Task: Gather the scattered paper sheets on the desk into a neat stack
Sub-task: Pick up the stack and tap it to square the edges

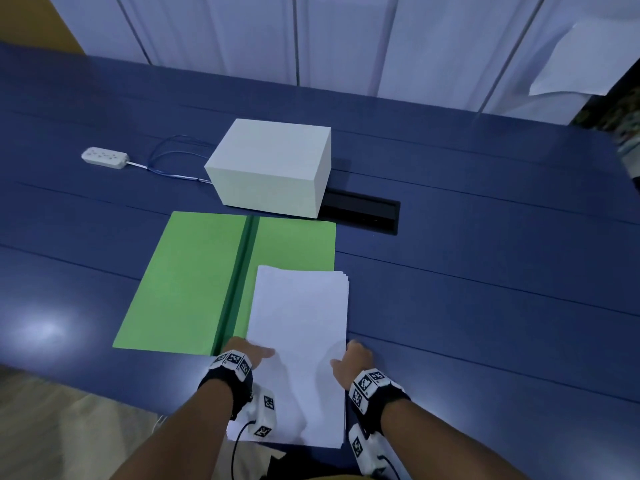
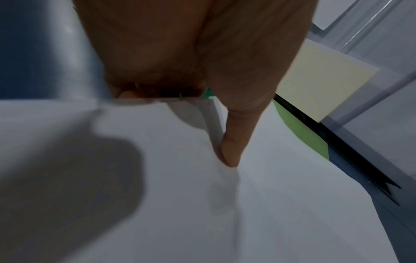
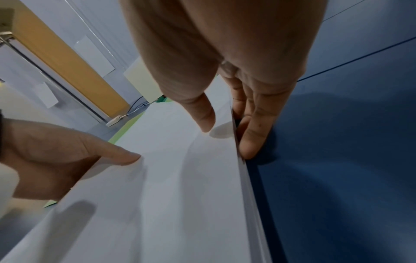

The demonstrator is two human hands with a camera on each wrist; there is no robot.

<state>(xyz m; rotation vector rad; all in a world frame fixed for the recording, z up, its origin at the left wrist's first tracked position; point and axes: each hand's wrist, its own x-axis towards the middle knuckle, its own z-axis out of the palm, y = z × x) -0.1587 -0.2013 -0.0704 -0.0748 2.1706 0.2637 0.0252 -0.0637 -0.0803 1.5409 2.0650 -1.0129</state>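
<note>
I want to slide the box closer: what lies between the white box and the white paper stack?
Head view: only the open green folder between white cardboard box and white paper stack.

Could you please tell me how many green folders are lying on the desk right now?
1. The green folder lies open on the blue desk, in front of the white box; the paper stack covers its near right part, so anything under the sheets stays hidden.

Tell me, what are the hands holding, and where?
The paper stack, by its long side edges near the person: left hand on the left edge, right hand on the right, thumbs on top.
</note>
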